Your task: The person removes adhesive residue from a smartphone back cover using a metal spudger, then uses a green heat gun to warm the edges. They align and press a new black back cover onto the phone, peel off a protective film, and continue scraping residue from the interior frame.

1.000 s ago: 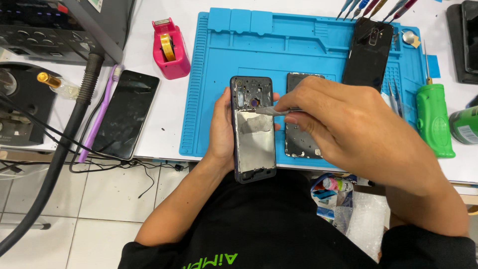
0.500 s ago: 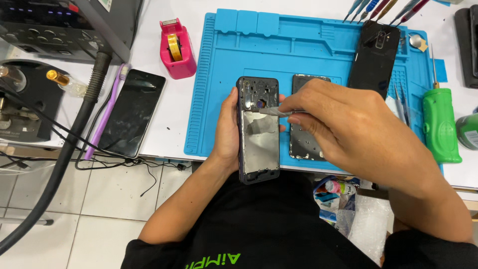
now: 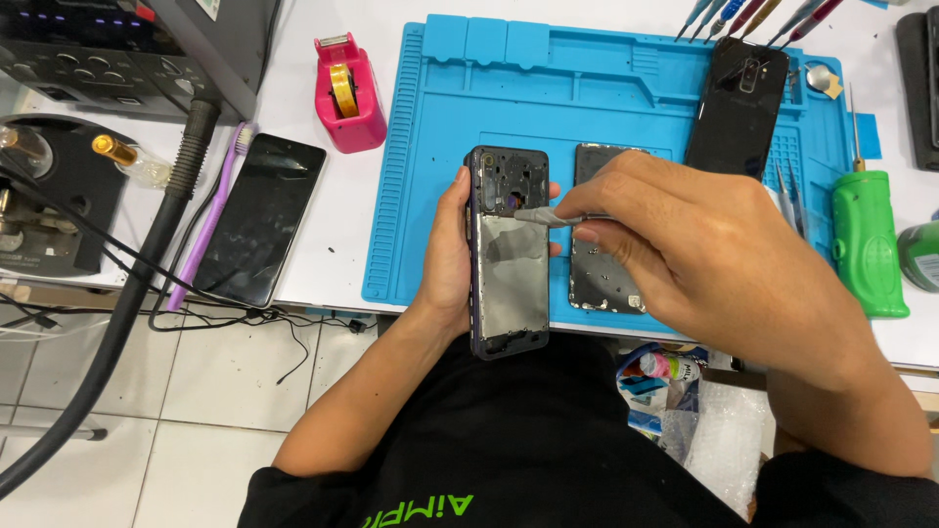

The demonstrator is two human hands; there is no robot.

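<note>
The left hand [image 3: 445, 259] holds an opened phone frame [image 3: 509, 252] upright above the near edge of the blue work mat [image 3: 548, 88], fingers wrapped around its left side and back, with the thumb along the left rim. The frame shows its bare inner face: a dull metal plate in the middle and a dark cut-out section at the top.

The right hand [image 3: 685, 249] pinches a pair of metal tweezers [image 3: 548, 217] between thumb and fingertips. The tips rest at the upper part of the frame, just below the dark cut-out.

Compared with the frames half a second and one second ago, little has changed. The tweezers sit at almost the same spot on the upper frame, and both grips are unchanged. The whole scene lies slightly further right in the view, which fits a small move of the head. The work appears to be a fine, sustained action at that one point, not yet finished. Whether anything is caught between the tips cannot be told.

On the mat just behind the right hand lies a separate flat phone part [image 3: 602, 284]. A dark phone [image 3: 738, 103] rests at the mat's far right. A green-handled tool [image 3: 866, 244] lies on the bench to the right.
</note>
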